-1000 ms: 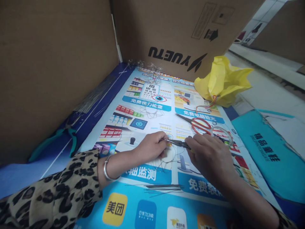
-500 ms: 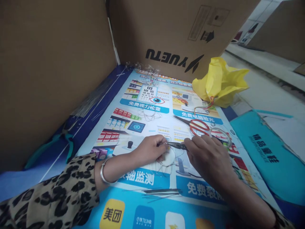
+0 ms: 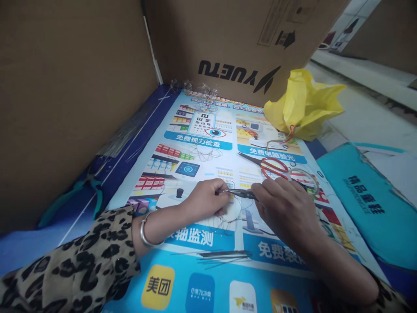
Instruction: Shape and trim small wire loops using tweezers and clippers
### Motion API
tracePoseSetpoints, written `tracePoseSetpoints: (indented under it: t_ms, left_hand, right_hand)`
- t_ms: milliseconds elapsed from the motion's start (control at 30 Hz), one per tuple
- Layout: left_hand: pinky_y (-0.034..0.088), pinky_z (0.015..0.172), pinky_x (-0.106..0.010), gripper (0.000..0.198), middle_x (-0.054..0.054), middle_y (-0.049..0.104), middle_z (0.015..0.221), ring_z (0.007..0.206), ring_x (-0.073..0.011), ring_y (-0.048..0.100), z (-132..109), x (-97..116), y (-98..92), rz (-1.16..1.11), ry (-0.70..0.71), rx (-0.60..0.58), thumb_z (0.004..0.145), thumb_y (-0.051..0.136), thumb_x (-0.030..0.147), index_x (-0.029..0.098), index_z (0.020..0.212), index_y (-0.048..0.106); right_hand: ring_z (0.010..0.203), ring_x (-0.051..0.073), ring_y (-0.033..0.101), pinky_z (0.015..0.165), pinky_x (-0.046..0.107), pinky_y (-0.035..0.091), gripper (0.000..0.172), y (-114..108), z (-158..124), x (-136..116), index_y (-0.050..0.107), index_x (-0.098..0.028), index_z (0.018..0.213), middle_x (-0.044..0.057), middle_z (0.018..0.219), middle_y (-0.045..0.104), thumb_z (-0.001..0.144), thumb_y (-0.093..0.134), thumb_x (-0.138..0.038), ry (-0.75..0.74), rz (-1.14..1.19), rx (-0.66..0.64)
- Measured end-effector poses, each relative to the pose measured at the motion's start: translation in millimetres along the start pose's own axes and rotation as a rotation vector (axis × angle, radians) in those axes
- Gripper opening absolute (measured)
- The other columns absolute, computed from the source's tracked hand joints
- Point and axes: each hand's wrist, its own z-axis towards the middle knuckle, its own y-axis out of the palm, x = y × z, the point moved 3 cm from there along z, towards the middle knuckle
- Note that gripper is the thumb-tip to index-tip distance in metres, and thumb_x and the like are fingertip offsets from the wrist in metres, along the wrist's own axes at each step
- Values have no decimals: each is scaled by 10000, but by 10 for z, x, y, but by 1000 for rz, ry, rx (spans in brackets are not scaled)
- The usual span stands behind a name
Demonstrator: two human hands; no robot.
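Observation:
My left hand (image 3: pixel 209 198) is closed, pinching thin wire (image 3: pixel 233 217) whose loops hang below the fingers over the poster. My right hand (image 3: pixel 285 206) is wrapped around a pair of needle-nose pliers (image 3: pixel 241 193); the handles are hidden in the palm. The pliers' jaws point left and meet the wire at my left fingertips. Just beyond my right hand lie scissors with red handles (image 3: pixel 275 167). A bundle of straight dark wires (image 3: pixel 224 255) rests on the poster in front of me.
A printed poster (image 3: pixel 163 256) covers the table. Cardboard walls (image 3: pixel 182 43) stand left and behind. Green-handled pliers (image 3: pixel 73 198) and straight wires (image 3: pixel 122 134) lie at left. A yellow bag (image 3: pixel 301 104) and turquoise box piece (image 3: pixel 365 204) are at right; wire loops (image 3: pixel 206 98) lie behind.
The camera view has shifted slightly. Both hands stay close together, with the pliers' jaws still at the left fingertips.

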Motion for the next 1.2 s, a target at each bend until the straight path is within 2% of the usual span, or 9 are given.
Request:
tracePoseSetpoints:
  t_ms: [200,533,700,800,1000,1200]
  left_hand:
    - [391,421,-175,54,40,535,458,414,-86,524,-17,-4,-11,35,16,51,715,447,181,175,708,500]
    - [411,407,-185,49,33,539,467,417,-102,549,7,-56,-14,-39,11,57,723,471,183,166,725,517]
    - [370,392,-166,130,46,520,447,382,-79,507,6,-14,-8,-133,18,-15,782,488,282,163,818,525]
    - [370,402,-164,118,51,514,450,381,-69,493,-9,42,-17,-166,-1,-44,783,491,266,160,824,519]
    - [386,405,-171,164,70,508,457,385,-79,498,-26,75,-34,-228,-20,-15,763,486,198,184,927,479]
    - [400,417,-186,103,68,511,513,415,-85,504,-19,52,-20,-203,43,60,783,460,214,207,886,454]
  right_hand:
    - [654,174,364,614,318,201,149,-46,-16,-48,516,-203,642,24,622,497,767,498,-123,6,-44,3]
    - [656,172,358,624,323,195,146,-67,-55,-91,518,-198,664,24,630,488,784,492,-118,20,-121,47]
    - [660,179,357,616,325,193,138,-45,-26,-58,518,-204,669,25,632,492,788,498,-137,33,-122,39]
    - [657,180,355,617,327,191,146,-28,-4,-44,519,-206,670,25,632,492,798,490,-142,32,-134,49]
    - [654,182,358,618,328,192,147,-25,0,-39,519,-202,664,28,624,482,793,494,-136,41,-160,35]
    - [661,187,364,623,330,194,140,-29,28,-29,527,-202,683,29,630,485,799,487,-135,45,-181,17]
